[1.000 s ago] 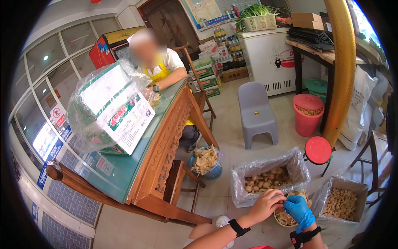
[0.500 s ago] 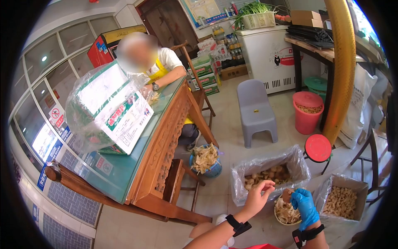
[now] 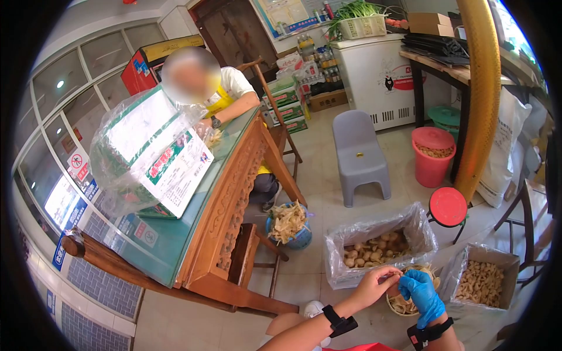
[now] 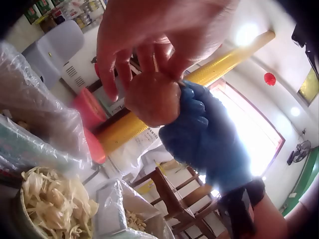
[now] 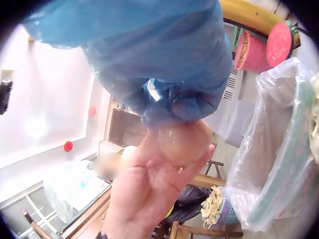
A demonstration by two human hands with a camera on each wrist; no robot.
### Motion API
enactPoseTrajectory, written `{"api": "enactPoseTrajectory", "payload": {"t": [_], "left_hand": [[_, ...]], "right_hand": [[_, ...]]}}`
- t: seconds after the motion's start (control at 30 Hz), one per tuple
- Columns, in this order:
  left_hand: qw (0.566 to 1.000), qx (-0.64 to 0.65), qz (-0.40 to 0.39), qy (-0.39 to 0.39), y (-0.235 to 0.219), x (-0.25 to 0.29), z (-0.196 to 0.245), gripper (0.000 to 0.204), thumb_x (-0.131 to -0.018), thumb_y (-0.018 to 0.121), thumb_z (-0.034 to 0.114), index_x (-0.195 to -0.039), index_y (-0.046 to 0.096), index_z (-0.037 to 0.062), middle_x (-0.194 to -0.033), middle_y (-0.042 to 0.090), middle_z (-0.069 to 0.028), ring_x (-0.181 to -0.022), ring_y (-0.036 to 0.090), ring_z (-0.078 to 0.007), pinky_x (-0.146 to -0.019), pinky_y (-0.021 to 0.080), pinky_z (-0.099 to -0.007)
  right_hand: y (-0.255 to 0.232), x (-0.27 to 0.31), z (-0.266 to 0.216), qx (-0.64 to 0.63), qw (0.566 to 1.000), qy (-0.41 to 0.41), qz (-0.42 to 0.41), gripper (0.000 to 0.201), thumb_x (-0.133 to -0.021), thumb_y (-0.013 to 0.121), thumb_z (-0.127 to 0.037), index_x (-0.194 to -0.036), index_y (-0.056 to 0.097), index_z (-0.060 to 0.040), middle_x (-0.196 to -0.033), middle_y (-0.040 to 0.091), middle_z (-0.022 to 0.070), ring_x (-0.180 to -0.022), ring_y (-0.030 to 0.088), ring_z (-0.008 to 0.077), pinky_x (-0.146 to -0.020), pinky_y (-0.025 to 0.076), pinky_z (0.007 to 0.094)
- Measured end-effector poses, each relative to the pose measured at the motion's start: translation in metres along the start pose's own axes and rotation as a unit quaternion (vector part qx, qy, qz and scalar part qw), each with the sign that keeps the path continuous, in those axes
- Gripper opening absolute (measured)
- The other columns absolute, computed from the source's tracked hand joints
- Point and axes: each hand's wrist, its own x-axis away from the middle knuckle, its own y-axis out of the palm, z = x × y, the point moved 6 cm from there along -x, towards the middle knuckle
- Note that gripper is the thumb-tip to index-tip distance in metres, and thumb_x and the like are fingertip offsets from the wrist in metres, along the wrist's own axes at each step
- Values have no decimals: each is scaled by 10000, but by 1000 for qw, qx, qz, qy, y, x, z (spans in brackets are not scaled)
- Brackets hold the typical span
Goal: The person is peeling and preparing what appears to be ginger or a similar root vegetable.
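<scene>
A round, smooth, pinkish-brown bulb (image 4: pixel 153 98) is held between the two hands. My bare left hand (image 3: pixel 376 286) pinches at its top, thumb and fingers spread around it. The right hand (image 3: pixel 422 297), in a blue glove, grips the bulb from the other side with curled fingers. In the right wrist view, the bulb (image 5: pixel 184 142) lies between the glove and the bare fingers. Under the hands stands a basket of papery peels (image 4: pixel 55 204), partly hidden in the head view. A plastic-lined box (image 3: pixel 336 278) of round bulbs is just beyond the left hand.
Right of the basket sits a lined box (image 3: pixel 453 292) of small pale pieces. Behind are a red stool (image 3: pixel 448 207), a grey chair (image 3: pixel 360 152) and a pink bucket (image 3: pixel 433 167). At left, another person (image 3: pixel 234 85) sits at a glass-topped table (image 3: pixel 158 248), near a blue bin of peels (image 3: pixel 298 237).
Half a second ago my left hand was lifted apart with spread fingers while the gloved hand held the bulb. Now the left fingers have come back onto it.
</scene>
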Motion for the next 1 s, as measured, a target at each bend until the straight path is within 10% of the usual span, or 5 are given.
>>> {"api": "enactPoseTrajectory", "payload": {"t": [0.33, 1.0], "left_hand": [[986, 145, 55, -61, 3, 1, 6, 181, -943, 519, 220, -992, 589, 61, -956, 622, -7, -788, 586, -81, -598, 520, -240], [944, 254, 181, -110, -15, -3, -6, 168, -940, 495, 142, -1051, 583, 51, -1036, 621, -60, -851, 616, -132, -682, 515, -262]], "right_hand": [[10, 5, 1, 81, 989, -80, 97, 179, -848, 536, -124, -706, 559, -19, -644, 491, -39, -621, 428, 54, -526, 367, 236], [22, 6, 3, 125, 970, -123, 167, 134, -850, 566, -95, -761, 584, 4, -616, 470, -12, -593, 402, 54, -515, 367, 240]]}}
